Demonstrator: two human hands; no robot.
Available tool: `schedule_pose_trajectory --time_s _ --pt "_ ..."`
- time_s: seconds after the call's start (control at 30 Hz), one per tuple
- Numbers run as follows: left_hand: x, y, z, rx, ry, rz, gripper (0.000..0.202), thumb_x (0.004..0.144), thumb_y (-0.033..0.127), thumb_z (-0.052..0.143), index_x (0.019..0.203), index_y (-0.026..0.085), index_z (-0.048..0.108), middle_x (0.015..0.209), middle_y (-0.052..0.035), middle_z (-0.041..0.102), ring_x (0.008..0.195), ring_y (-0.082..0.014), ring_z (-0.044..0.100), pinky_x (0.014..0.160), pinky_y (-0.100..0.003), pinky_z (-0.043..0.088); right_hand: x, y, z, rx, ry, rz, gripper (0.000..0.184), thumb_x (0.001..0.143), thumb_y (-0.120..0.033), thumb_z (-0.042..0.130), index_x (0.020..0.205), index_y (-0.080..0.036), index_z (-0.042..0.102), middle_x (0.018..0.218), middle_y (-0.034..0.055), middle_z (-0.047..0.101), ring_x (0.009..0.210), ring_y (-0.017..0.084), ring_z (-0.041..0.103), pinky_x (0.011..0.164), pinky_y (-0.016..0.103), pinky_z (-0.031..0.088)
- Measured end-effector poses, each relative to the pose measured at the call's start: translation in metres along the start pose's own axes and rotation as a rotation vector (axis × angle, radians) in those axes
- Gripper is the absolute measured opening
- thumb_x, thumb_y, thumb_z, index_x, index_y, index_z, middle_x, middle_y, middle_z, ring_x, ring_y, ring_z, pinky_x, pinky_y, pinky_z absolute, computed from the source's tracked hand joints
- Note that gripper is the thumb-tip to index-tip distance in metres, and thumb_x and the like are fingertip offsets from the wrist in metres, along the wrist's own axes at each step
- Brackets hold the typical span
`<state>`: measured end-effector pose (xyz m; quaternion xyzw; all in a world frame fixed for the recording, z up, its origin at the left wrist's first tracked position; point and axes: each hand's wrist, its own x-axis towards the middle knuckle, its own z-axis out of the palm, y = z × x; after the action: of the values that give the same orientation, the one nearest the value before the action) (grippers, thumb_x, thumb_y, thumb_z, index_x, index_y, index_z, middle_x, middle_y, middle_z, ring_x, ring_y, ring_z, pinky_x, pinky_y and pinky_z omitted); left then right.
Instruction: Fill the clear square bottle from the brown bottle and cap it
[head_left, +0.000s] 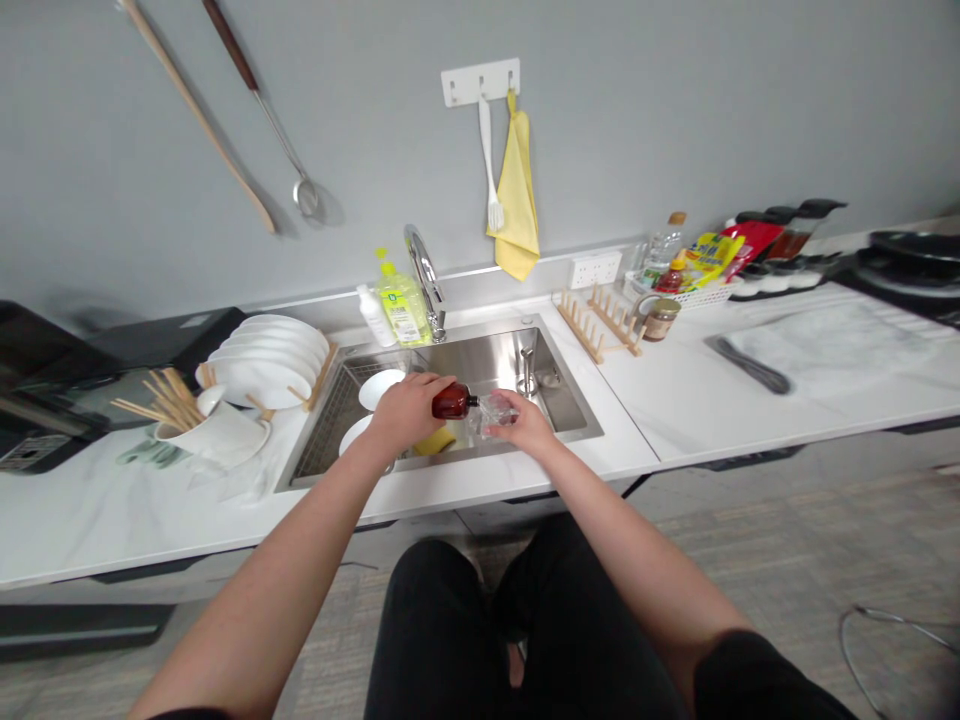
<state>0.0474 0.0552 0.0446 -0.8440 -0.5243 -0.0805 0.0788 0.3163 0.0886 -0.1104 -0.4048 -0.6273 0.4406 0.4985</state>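
Observation:
Over the sink (480, 365), my left hand (409, 408) is closed around a dark red-brown bottle (451, 402) tipped on its side, its black neck pointing right. My right hand (525, 425) grips a clear glass (495, 412) right at the bottle's mouth. Whether liquid is passing between them is too small to tell. Below the bottle a yellow sponge (433, 441) lies in the sink. White bowls (380, 388) sit in the sink's left part, partly hidden by my left hand and forearm.
A chrome faucet (426, 275), a yellow-green soap bottle (403, 305) and a white bottle (375, 315) stand behind the sink. Left are racked white plates (262, 360) and a chopstick holder (217, 435). Right are a wooden rack (600, 325), a jar (661, 320) and a condiment basket (697, 295).

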Motion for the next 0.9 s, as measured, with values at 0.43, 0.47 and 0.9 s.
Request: schedule_pose_trajectory --time_s 0.43,0.47,0.9 --pt "0.0003 0.0043 -0.0060 0.007 -0.021 -0.011 0.068 0.093 0.030 0.080 0.160 0.030 0.072 0.149 -0.0113 0.081 0.131 -0.0387 0.077 0.112 -0.051 0.063 -0.0003 -0.0012 -0.0007 -0.012 0.001 -0.004 0.086 0.065 -0.040 0.109 0.145 -0.027 0.079 0.134 0.0113 0.086 0.122 0.034 0.082 0.099 0.045 0.069" --pt "0.0004 0.0045 -0.0063 0.007 -0.023 -0.015 0.068 0.093 0.030 0.080 0.160 0.030 0.072 0.149 -0.0114 0.081 0.131 -0.0388 0.077 0.112 -0.051 0.063 -0.0005 -0.0016 -0.0008 -0.013 0.003 -0.003 0.086 0.065 -0.040 0.109 0.144 -0.027 0.079 0.134 0.0112 0.086 0.122 0.034 0.082 0.100 0.045 0.069" --pt "-0.0005 0.0060 -0.0085 0.015 -0.028 -0.007 0.063 0.096 0.032 0.078 0.159 0.031 0.072 0.148 -0.0102 0.081 0.130 -0.0359 0.076 0.110 -0.047 0.062 -0.0019 -0.0056 -0.0011 -0.003 -0.004 -0.008 0.087 0.065 -0.040 0.109 0.145 -0.025 0.079 0.135 0.0118 0.085 0.120 0.033 0.082 0.106 0.048 0.068"
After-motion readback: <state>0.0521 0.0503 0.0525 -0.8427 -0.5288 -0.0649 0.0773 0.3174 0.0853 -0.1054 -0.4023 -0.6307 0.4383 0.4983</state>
